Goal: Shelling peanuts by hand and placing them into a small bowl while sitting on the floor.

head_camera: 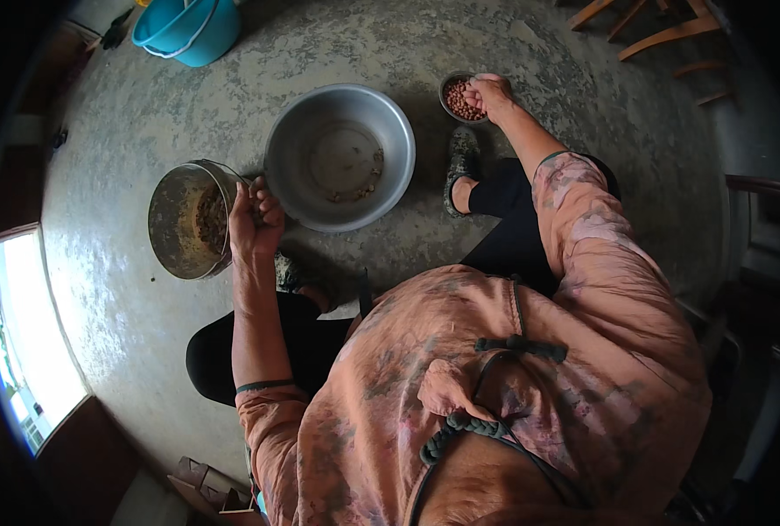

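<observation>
My left hand [256, 217], fingers curled, is at the right rim of a worn metal bucket [173, 217], close to its wire handle; whether it grips anything is unclear. Brown pieces, perhaps peanuts in the shell [211, 220], lie inside the bucket. Beside it stands a wide grey metal basin [400, 158] with a few small brown bits [364, 192] on its bottom. At the upper right, my right hand [488, 93] reaches over a small round bowl [445, 108] of reddish kernels, seemingly shelled peanuts [459, 102]. Its fingertips are over the kernels, and what they hold is hidden.
A blue plastic bucket [212, 39] with a pale handle stands on the concrete floor at the upper left. Wooden furniture legs [669, 33] are at the upper right. My patterned shoes [462, 161] flank the basin's near side. Bright light enters at the left.
</observation>
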Tool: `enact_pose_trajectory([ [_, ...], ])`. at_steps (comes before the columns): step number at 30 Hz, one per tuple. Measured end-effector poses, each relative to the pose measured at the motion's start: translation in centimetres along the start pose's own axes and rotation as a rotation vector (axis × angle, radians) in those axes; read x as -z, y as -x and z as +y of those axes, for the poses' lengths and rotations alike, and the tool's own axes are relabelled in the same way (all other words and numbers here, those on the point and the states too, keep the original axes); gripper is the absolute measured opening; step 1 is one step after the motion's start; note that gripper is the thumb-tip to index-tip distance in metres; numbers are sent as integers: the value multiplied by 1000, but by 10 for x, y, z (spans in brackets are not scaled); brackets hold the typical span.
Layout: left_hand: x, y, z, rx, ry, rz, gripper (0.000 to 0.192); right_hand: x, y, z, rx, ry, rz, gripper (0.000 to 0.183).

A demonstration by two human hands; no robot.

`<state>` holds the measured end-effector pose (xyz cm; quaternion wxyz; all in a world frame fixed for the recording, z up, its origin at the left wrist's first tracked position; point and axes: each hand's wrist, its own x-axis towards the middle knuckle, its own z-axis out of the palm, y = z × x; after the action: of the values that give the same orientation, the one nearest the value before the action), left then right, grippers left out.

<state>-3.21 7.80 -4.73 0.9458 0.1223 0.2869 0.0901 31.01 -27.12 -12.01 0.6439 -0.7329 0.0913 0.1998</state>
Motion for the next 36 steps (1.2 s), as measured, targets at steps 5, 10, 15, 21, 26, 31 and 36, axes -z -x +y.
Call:
enact_pose_trajectory([
  [5,-28,15,-31,98,128,-13,47,-62,46,-25,-13,-248,-221,28],
  [10,-49,8,-52,115,255,-218,51,-121,149,-80,234,-29,-765,29],
  [15,-65,6,-57,60,256,-88,49,-156,214,-93,583,186,-1063,17],
  [21,-82,4,-66,-30,243,122,47,-166,219,-69,1159,545,-854,23],
  [26,-80,6,-68,-26,239,61,44,-165,214,-72,1184,631,-796,21],
  [31,-77,10,-66,-44,52,-73,31,-161,217,-88,350,258,-959,15],
  [36,-79,18,-67,17,-392,-7,20,-157,201,-93,805,427,-887,14],
])
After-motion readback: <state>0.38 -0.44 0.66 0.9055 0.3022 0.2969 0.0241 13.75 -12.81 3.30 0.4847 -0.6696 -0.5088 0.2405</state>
